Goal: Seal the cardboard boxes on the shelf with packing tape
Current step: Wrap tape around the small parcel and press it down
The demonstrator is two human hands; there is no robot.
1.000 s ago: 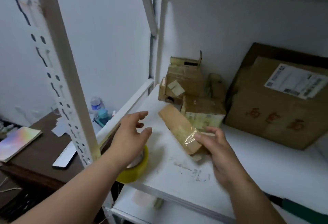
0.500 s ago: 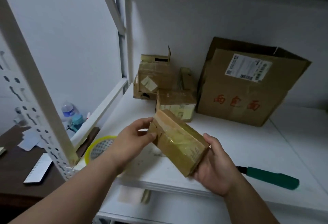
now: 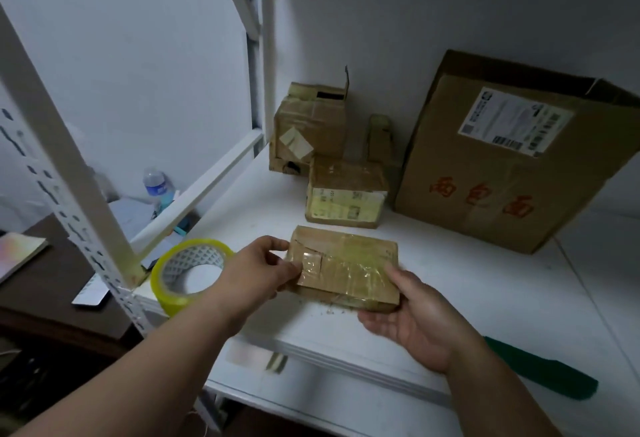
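Boxes were what you had come to seal, and the flat box (image 3: 343, 268) sat between your two hands, low over the front of the white shelf (image 3: 519, 298); whether it rested on the board or hung just above it, I could not tell. Your left hand (image 3: 258, 272) pinched its left end, thumb on the patch of clear tape there, fingers curled over the far edge. Your right hand (image 3: 420, 315) cupped the right end from below, thumb on top near the corner. Held that way, broad face up, the box seemed set for you to check its seam and old tape before adding more.

Just left of your left hand the yellow tape roll (image 3: 188, 272) stood tilted at the shelf edge, close enough to grab once a hand came free. Beyond your hands stood a small labelled box (image 3: 346, 197), behind it a taller box (image 3: 310, 131) with a flap raised, and to the right a big carton (image 3: 512, 166) leaning on the wall.

Your right forearm hid part of a green handle (image 3: 540, 374), so I could not tell what tool it belonged to. The underside of the flat box and its near face were hidden, and print on the labels was too small to read. A narrow carton behind the small box was mostly hidden.
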